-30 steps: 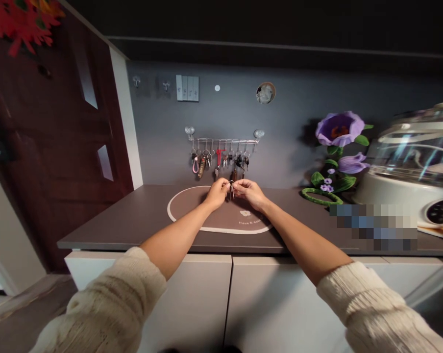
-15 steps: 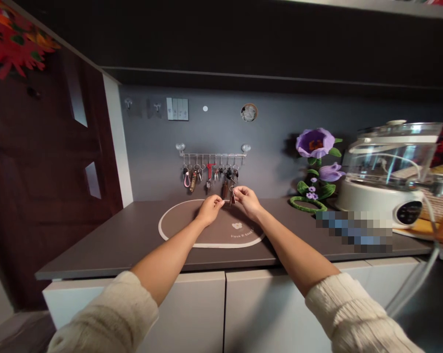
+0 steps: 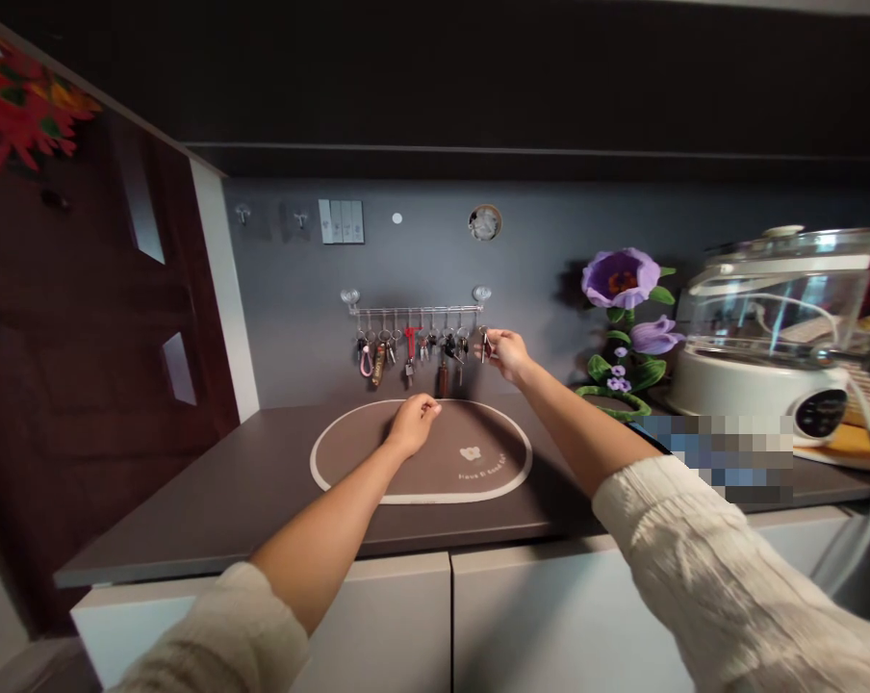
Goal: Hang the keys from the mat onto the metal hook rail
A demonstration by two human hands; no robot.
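My right hand point(image 3: 508, 355) pinches a bunch of keys point(image 3: 485, 346) at the right end of the clear hook rack point(image 3: 417, 311) on the grey wall. Whether its ring is on the last hook, I cannot tell. Along the rack hang several other key bunches, among them a red holder point(image 3: 410, 343), a pink loop point(image 3: 366, 361) and a brown fob point(image 3: 443, 378). Lower down, my left hand point(image 3: 412, 425) is above the brown oval mat point(image 3: 363, 462), its fingers curled closed. Anything between those fingertips is too small to make out.
A purple flower ornament point(image 3: 621, 279) and a white appliance with a clear top point(image 3: 753, 385) stand to the right on the dark counter point(image 3: 211, 491). Overhead runs a dark cabinet point(image 3: 435, 77). On the left is a dark red door point(image 3: 95, 385).
My right hand has moved up and to the right with the keys, from above the mat to the rack's right end. My left hand stays low, now apart from the right.
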